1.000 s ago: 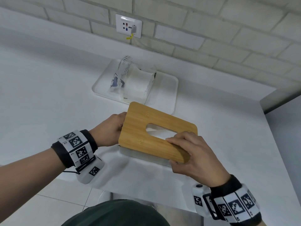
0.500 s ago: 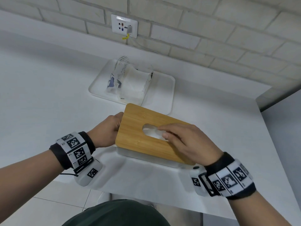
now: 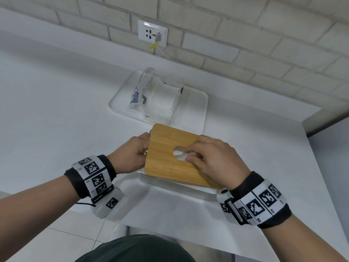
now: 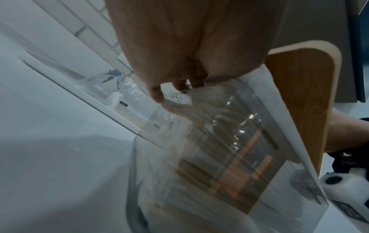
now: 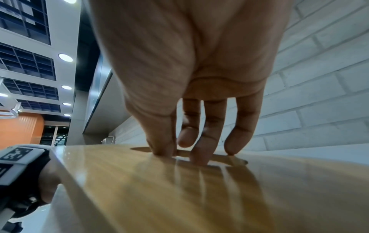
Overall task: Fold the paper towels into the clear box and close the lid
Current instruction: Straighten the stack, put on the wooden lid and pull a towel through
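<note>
We steady the clear box [image 3: 179, 187] at the near edge of the surface [image 3: 56, 110].
Left grip [image 3: 130, 154] clasps its end wall, likely light and slick; right grip [image 3: 213, 161] probes the stiff lid [image 3: 162, 144] slot over soft paper towels [image 3: 178, 153], pinch uncertain; tray [image 3: 196, 103] beyond.

Soft overhead light leaves faint shadows on the white table [image 3: 56, 110]. Edges bend; wrist views are dimmer, blurred up close, the lid [image 5: 179, 189] glossy under ceiling lamps [image 5: 65, 57].
</note>
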Tool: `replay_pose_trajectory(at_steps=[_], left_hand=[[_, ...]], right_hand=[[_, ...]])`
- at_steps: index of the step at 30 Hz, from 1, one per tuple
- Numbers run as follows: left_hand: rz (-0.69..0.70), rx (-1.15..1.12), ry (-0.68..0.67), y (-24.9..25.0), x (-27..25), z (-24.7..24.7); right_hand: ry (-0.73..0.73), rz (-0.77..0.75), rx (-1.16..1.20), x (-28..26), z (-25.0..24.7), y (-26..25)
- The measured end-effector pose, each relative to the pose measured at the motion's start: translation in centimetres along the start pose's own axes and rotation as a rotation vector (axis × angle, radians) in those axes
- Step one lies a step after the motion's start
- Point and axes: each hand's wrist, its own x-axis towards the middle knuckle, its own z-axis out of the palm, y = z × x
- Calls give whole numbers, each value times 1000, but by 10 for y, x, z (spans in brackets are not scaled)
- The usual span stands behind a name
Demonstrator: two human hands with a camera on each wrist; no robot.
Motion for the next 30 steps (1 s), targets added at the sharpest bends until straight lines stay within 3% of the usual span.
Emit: replay_pose_trajectory(at_steps=[5, 10, 19, 24, 30], left_hand=[[-16, -50, 4, -3, -1, 1], [-61, -144, 128, 4, -5, 1], [-329, -656, 270, 23, -15, -9], [-381, -472, 332, 34, -19, 2], [-403, -431, 341, 29, -20, -3]], right_hand=[[-9, 47, -68, -1, 4, -5], [73, 45, -88, -3, 11, -8], [148, 65, -128, -7, 21, -12], [120, 68, -127, -6, 18, -18], [114, 99, -130, -11, 27, -20]])
